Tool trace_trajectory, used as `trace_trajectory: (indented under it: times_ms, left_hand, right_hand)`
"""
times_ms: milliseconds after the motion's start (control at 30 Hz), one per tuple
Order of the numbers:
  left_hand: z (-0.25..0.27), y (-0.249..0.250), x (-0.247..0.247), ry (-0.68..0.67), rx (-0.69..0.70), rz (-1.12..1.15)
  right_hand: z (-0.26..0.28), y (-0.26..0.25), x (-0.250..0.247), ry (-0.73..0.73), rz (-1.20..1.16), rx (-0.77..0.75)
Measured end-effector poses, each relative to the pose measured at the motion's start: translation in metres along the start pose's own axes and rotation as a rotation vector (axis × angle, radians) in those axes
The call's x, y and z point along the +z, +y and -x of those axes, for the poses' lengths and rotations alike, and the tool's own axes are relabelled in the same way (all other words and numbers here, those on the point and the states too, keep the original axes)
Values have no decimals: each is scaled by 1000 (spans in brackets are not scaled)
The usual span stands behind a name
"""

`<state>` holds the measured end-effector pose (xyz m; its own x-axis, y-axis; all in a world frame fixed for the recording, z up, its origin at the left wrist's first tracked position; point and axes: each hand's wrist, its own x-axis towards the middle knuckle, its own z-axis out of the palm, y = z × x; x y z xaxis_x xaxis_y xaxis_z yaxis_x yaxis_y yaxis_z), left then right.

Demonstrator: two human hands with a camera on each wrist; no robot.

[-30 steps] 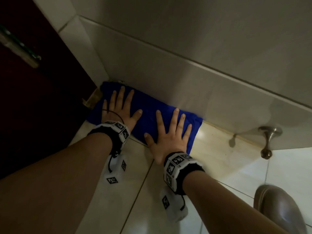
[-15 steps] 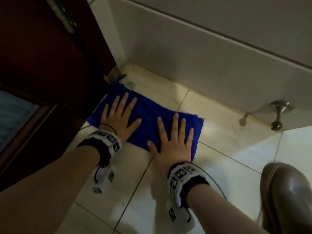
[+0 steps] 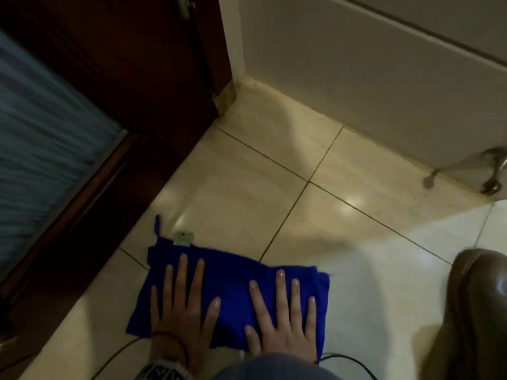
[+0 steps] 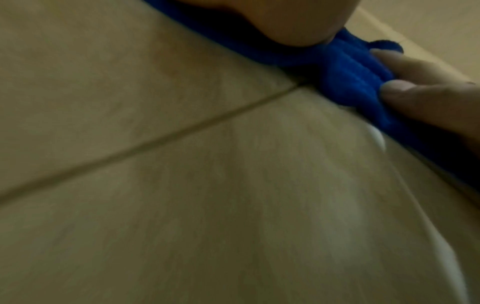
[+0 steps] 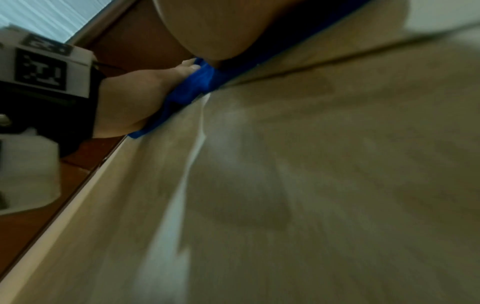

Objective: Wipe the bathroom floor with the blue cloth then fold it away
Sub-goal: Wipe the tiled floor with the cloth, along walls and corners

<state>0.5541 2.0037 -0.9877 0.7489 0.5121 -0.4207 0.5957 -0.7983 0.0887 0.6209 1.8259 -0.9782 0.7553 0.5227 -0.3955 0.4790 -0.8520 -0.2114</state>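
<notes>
The blue cloth [image 3: 233, 292] lies folded flat on the beige tiled floor [image 3: 343, 242], with a white label [image 3: 184, 238] at its far left corner. My left hand [image 3: 183, 305] presses flat on the cloth's left half, fingers straight and spread. The right hand [image 3: 285, 311] presses its right half the same way. In the left wrist view the heel of my palm [image 4: 285, 20] bears down on the bunched cloth [image 4: 350, 78]. The right wrist view shows the cloth's edge [image 5: 192, 88] under my left hand [image 5: 135, 98].
A dark wooden door [image 3: 123, 78] runs along the left. The white tiled wall [image 3: 356, 64] stands beyond, with a metal door stop [image 3: 493, 174] at its base on the right. A brown shoe [image 3: 480, 311] is at the right and my knee [image 3: 274, 368] at the bottom edge.
Both hands have dragged the cloth back from the foot of the wall toward me across the tiles, staying flat on it.
</notes>
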Motion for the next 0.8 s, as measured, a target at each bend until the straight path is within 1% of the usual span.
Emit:
trace_trajectory:
  times_ms: [67, 133, 300, 433, 500, 600, 800]
  left_hand:
    - [23, -3, 9, -24, 5, -8]
    - [34, -4, 11, -57, -2, 21]
    - [33, -4, 12, -74, -12, 18]
    - [20, -1, 11, -21, 33, -33]
    - [7, 6, 7, 17, 55, -42]
    - [-13, 21, -4, 37, 90, -54]
    - [-50, 46, -16, 84, 51, -24]
  right_hand:
    - [15, 3, 11, -6, 56, -29]
    - [25, 5, 17, -28, 92, -49]
    - [24, -1, 13, 12, -25, 28]
    - [19, 0, 13, -12, -55, 27]
    - [11, 2, 10, 14, -60, 49]
    - [-7, 6, -6, 45, -61, 86]
    - [-48, 27, -38, 84, -36, 20]
